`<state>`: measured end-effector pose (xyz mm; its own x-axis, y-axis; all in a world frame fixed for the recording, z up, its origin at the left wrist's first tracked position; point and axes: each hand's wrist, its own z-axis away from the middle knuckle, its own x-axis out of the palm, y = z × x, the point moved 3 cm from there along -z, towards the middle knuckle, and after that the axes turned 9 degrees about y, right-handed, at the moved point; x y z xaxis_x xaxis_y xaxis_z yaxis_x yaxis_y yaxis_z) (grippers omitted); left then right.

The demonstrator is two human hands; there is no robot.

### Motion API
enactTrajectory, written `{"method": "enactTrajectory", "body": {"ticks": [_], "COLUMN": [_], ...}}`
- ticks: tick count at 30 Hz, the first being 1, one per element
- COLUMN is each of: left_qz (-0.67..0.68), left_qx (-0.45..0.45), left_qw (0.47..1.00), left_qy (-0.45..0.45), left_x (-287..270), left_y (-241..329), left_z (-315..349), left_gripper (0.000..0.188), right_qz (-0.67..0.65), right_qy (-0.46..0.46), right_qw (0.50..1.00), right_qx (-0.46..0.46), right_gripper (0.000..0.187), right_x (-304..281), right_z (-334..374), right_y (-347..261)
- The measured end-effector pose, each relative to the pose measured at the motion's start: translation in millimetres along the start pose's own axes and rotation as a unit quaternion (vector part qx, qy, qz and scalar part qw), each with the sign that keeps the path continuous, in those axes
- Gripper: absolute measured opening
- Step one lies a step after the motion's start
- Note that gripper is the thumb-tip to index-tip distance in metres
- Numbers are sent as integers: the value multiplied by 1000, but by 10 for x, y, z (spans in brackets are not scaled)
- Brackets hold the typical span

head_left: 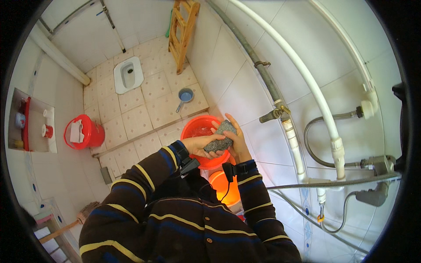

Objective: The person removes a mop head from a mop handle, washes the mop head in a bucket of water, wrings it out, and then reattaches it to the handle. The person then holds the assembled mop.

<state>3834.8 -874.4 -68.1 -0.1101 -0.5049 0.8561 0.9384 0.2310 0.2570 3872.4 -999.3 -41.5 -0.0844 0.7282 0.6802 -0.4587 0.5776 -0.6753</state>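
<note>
Both of my hands are wrapped around a grey speckled, sponge-like pad point(222, 139), held above a red basin point(186, 128). My left hand point(199, 145) is closed on its left and lower side, with fingers beneath it. On the other side, my right hand point(238, 142) grips it, some fingers raised past its upper end. The pad's underside is hidden by the fingers. Water seems to shine in the part of the basin that shows. An orange bucket point(224, 188) stands just nearer to me, partly covered by my right wrist and a hanging black cord.
A blue dipper point(186, 94) lies on the raised tiled floor beyond the basin. Pipes and a tap point(272, 115) run along the right wall. Further off are a squat toilet point(128, 75), a wooden ladder point(182, 35) and a red bucket point(93, 133) with a cloth over its rim.
</note>
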Motion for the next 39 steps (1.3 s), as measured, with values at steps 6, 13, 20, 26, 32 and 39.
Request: {"method": "enactTrajectory", "body": {"ticks": [6,13,20,26,32,39], "left_qz": [-29,-307,-618,-803,-850,-877], "left_qx": [-14,-33,336,251,284,329], "left_qw": [999,951,708,517,413,345], "left_qy": [-27,-6,67,159,162,61], "left_x": [135,21,-246,-468,-572,-774], "left_y": [162,619,769,794,732,722], "left_z": [216,482,182,-51,-166,-340], "left_gripper": [40,16,16,29,26,23], "right_qz": [91,362,509,508,501,456], "right_qy": [85,150,304,483,568,622], "right_qw": [990,899,764,677,613,618], "right_qx": [-72,-194,-253,-225,-225,-154], "right_gripper": [43,16,13,18,24,31], "right_x": [249,655,625,213,-202,-550], "right_z": [-6,-170,-432,-563,-594,-657], "right_y": [-102,-120,55,349,631,872]}}
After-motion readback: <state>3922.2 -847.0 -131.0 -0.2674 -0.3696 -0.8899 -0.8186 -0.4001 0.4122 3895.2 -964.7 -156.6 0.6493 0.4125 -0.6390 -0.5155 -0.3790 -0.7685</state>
